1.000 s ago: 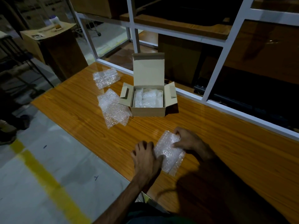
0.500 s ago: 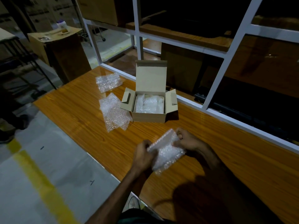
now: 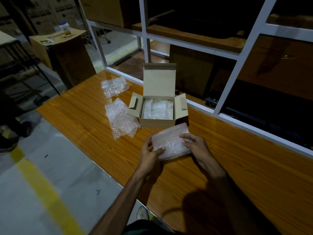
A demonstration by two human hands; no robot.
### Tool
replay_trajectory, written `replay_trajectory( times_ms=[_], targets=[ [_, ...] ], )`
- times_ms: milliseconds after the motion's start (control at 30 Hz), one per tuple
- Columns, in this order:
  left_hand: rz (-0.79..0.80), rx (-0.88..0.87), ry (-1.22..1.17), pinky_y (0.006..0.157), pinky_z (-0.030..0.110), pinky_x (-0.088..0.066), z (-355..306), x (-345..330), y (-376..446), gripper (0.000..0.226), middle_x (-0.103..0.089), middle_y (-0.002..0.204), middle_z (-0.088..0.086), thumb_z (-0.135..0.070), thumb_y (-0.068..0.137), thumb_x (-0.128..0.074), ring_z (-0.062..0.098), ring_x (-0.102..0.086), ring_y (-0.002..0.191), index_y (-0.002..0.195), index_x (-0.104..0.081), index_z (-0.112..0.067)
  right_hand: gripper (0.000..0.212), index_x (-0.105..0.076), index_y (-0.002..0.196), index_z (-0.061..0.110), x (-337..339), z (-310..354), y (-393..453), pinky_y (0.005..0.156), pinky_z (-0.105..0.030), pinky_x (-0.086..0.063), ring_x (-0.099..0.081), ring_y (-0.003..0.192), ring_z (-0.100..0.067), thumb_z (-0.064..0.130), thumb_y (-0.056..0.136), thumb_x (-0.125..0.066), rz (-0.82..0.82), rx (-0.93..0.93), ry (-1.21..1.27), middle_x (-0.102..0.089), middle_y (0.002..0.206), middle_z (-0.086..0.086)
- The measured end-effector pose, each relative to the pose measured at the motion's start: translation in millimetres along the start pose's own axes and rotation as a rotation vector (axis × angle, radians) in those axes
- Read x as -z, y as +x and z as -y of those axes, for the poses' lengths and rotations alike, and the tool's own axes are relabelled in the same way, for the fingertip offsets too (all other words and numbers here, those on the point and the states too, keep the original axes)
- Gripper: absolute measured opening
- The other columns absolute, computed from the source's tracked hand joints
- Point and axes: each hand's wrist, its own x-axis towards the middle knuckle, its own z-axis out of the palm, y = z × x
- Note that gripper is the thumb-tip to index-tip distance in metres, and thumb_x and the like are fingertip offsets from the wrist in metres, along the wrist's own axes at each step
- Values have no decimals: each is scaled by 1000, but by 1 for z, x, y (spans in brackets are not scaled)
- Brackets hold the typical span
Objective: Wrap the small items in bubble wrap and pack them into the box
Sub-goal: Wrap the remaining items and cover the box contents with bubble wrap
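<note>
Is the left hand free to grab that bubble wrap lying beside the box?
Probably not yet: the left hand and right hand both hold a bubble-wrapped bundle. Nothing blocks the loose bubble wrap.

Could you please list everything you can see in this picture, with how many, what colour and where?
wrapped bundle: one, clear bubble wrap, held above the table in front of the box
cardboard box: one, brown, lid open, on the table, bubble wrap inside
loose bubble wrap pieces: two, clear, on the table left of the box, the other farther back
table: one, orange wood grain
white frame: one, behind the table
carton: one, brown, on the floor far left, a jar on top
yellow line: one, on the grey floor
left hand: grips the bundle's left end
right hand: grips its right end
</note>
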Motion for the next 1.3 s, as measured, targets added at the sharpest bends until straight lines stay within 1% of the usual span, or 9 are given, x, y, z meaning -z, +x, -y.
replay_trajectory(
  times_ms=[133, 233, 400, 600, 800, 967, 1033, 1167, 1300],
  targets=[
    [42, -6, -47, 90, 48, -63, -7, 7, 5, 83, -50, 149, -8, 12, 93, -64, 27, -67, 123, 155, -47, -41, 40, -73, 126, 28, 3, 7, 0, 87, -32, -61, -60, 117, -11, -1, 97, -66, 89, 9, 69, -56, 133, 14],
    [45, -37, -55, 86, 47, -65, -15, 10, 5, 84, -47, 148, -12, 13, 94, -58, 25, -71, 115, 156, -45, -42, 49, -73, 128, 28, 4, 10, 2, 91, -39, -64, -61, 124, -22, -7, 95, -65, 148, -21, 176, -53, 143, 8],
    [80, -100, -4, 81, 29, -63, -23, 16, 10, 70, -48, 149, -17, 12, 99, -52, 6, -71, 108, 154, -50, -30, 54, -75, 125, 30, -1, 7, 8, 92, -43, -64, -59, 130, -28, -12, 93, -65, 111, -48, 236, -47, 153, 3],
    [166, 10, 105, 98, 38, -60, -25, 23, 18, 46, -62, 145, -13, 5, 98, -61, 15, -65, 125, 131, -73, -25, 55, -76, 125, 34, -9, 8, 5, 103, -54, -58, -55, 137, -26, -10, 96, -62, 153, -59, 251, -48, 154, 9],
    [159, -36, 324, 97, 31, -59, -20, 34, 29, 57, -62, 143, -17, 4, 86, -78, 0, -58, 130, 130, -72, -30, 52, -75, 127, 38, -13, 12, 1, 111, -57, -52, -51, 143, -23, -2, 95, -68, 201, 2, 37, -55, 150, 16],
    [104, -100, 368, 91, 35, -63, -27, 45, 36, 62, -61, 143, -8, 10, 81, -79, 14, -62, 127, 134, -68, -21, 61, -64, 143, 25, -17, 25, -6, 81, -24, -62, -61, 114, -11, -2, 90, -76, 177, 40, -79, -54, 144, 5],
    [93, -127, 431, 93, 32, -62, -28, 47, 39, 61, -62, 139, -10, 11, 81, -78, 14, -61, 129, 134, -67, -17, 62, -63, 144, 24, -20, 27, -6, 83, -24, -61, -59, 114, -9, 0, 89, -78, 160, 73, -168, -53, 142, 7],
    [14, -293, 613, 93, 35, -63, -22, 54, 49, 39, -65, 122, -15, 2, 84, -82, 6, -65, 118, 120, -73, -13, 50, -67, 136, 26, -29, 28, -2, 99, -32, -55, -52, 123, -11, 8, 91, -78, 95, 106, -356, -52, 134, 14],
    [-78, -521, 835, 76, 40, -58, -16, 57, 56, 14, -60, 101, 1, -10, 91, -77, 20, -61, 96, 105, -79, -9, 25, -72, 115, 32, -32, 28, 7, 91, -26, -52, -55, 114, -11, 19, 93, -77, 19, 202, -576, -54, 121, 11]
  ],
)
